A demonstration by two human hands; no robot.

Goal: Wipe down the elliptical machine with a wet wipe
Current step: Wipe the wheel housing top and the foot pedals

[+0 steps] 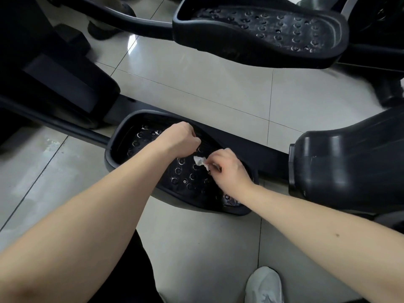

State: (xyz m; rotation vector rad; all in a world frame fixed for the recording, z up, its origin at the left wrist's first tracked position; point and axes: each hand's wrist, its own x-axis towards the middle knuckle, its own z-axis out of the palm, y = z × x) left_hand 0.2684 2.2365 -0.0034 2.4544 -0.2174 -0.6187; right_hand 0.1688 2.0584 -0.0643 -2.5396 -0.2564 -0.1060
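The near black foot pedal (135, 136) of the elliptical machine lies low over the tiled floor, its studded surface shiny. My right hand (229, 169) pinches a small crumpled white wet wipe (200, 161) and holds it against the middle of the pedal. My left hand (182, 138) hovers over the pedal just left of the wipe, fingers curled shut; whether it touches the wipe or holds anything I cannot tell. A second black pedal (262, 31) sits higher at the top of the view.
The machine's black housing (349, 162) bulges at the right and its frame (61, 84) fills the left. Light grey floor tiles (207, 84) lie between the pedals. My white shoe (264, 285) stands on the floor at the bottom.
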